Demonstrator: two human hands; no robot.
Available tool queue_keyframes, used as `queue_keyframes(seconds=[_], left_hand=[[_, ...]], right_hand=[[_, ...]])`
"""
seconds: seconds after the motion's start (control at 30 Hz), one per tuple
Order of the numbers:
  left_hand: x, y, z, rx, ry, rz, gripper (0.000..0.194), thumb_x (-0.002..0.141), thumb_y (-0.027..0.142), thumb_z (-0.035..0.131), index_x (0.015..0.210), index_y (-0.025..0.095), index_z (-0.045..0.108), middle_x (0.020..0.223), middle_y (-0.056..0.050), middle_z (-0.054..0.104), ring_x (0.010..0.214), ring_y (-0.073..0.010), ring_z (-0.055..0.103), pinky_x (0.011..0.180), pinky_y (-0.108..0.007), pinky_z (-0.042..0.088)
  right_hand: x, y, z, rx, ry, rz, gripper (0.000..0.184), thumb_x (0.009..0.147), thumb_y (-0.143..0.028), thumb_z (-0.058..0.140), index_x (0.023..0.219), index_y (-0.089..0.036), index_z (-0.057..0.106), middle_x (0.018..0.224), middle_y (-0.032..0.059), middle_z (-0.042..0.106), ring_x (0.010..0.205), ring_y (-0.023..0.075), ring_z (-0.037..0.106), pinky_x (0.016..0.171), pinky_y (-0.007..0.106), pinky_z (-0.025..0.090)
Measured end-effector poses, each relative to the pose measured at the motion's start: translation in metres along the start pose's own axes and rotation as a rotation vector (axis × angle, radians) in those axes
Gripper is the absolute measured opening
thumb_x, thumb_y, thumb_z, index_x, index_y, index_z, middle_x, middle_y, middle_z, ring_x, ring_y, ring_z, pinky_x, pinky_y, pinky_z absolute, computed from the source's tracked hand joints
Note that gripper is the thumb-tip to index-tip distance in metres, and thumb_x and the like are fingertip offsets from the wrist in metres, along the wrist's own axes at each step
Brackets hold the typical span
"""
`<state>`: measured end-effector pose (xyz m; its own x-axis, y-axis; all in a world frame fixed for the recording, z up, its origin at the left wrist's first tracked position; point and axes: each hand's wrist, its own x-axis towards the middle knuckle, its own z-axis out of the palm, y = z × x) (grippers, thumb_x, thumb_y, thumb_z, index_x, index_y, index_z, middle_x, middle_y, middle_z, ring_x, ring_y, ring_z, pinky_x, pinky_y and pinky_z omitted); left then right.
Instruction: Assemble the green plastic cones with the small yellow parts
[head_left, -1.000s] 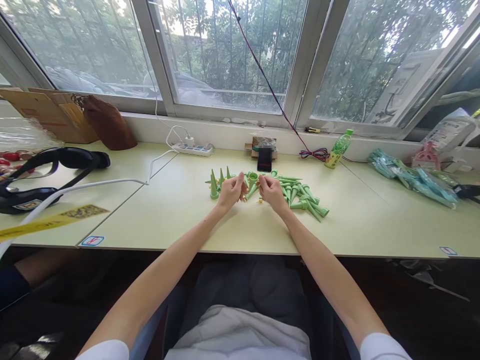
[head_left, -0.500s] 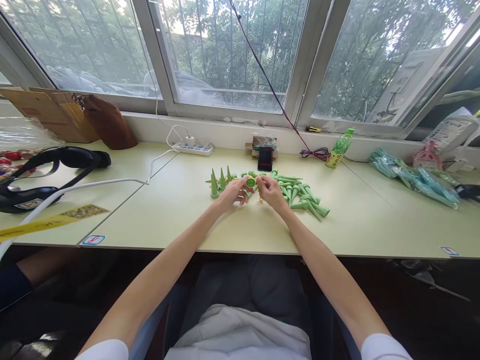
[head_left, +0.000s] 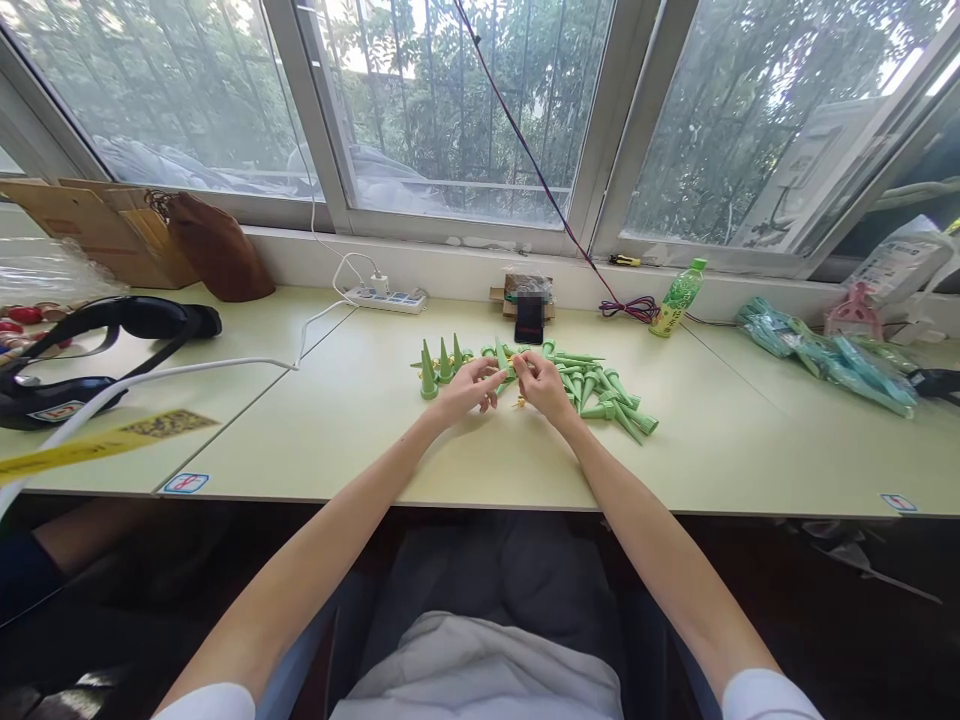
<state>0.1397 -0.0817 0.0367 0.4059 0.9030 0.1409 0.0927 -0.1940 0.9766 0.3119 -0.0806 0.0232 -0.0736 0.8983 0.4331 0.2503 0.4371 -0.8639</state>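
Note:
My left hand (head_left: 472, 390) is closed, thumb and fingers around the base of a green plastic spike (head_left: 501, 354) whose point is up. Close on its right, my right hand (head_left: 541, 382) has its fingertips pinched together; what they hold, if anything, is hidden. Several green spikes (head_left: 428, 370) stand upright to the left, with small yellow pieces around them. On the right lies a heap of green spikes (head_left: 600, 384), tumbled in different directions. A small yellow piece (head_left: 520, 402) lies on the table below my hands.
A phone (head_left: 529, 318) leans on a small box behind my hands. Further back are a power strip (head_left: 386, 298), a green drink bottle (head_left: 679, 297) and bundled cable (head_left: 634, 308). A black headset (head_left: 150, 316) with a white cable lies left; teal plastic bags (head_left: 825, 350) lie right.
The green spike in my left hand has turned: its round open end faced me before, and now its point stands up. My right hand has hardly moved.

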Motion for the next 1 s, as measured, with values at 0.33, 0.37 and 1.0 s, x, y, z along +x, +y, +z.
queue_keyframes(seconds=[0.33, 0.37, 1.0], left_hand=[[-0.005, 0.0, 0.012, 0.249, 0.0, 0.09, 0.045, 0.075, 0.056, 0.075, 0.091, 0.018, 0.058, 0.099, -0.007, 0.069, 0.053, -0.0085, 0.058, 0.044, -0.021, 0.042], [-0.005, 0.0, 0.012, 0.233, 0.005, 0.077, 0.046, 0.075, 0.057, 0.074, 0.091, 0.018, 0.058, 0.091, -0.006, 0.068, 0.053, -0.0095, 0.058, 0.043, -0.021, 0.041], [0.004, -0.005, 0.005, 0.036, 0.105, 0.079, 0.05, 0.078, 0.055, 0.074, 0.107, 0.016, 0.063, 0.1, -0.008, 0.06, 0.049, -0.0069, 0.059, 0.037, -0.02, 0.043]], right_hand=[[0.0, -0.004, 0.001, -0.063, 0.018, -0.044, 0.06, 0.092, -0.071, 0.038, 0.058, -0.022, 0.044, 0.052, -0.0008, 0.042, 0.051, 0.0131, 0.038, 0.051, 0.027, 0.032], [0.0, -0.004, 0.001, -0.073, 0.02, -0.05, 0.06, 0.092, -0.071, 0.038, 0.058, -0.022, 0.044, 0.052, -0.0009, 0.041, 0.052, 0.0131, 0.038, 0.051, 0.027, 0.032], [-0.001, -0.002, 0.001, -0.095, 0.022, -0.08, 0.051, 0.089, -0.066, 0.05, 0.064, -0.021, 0.05, 0.053, -0.0034, 0.037, 0.051, 0.012, 0.034, 0.05, 0.026, 0.028]])
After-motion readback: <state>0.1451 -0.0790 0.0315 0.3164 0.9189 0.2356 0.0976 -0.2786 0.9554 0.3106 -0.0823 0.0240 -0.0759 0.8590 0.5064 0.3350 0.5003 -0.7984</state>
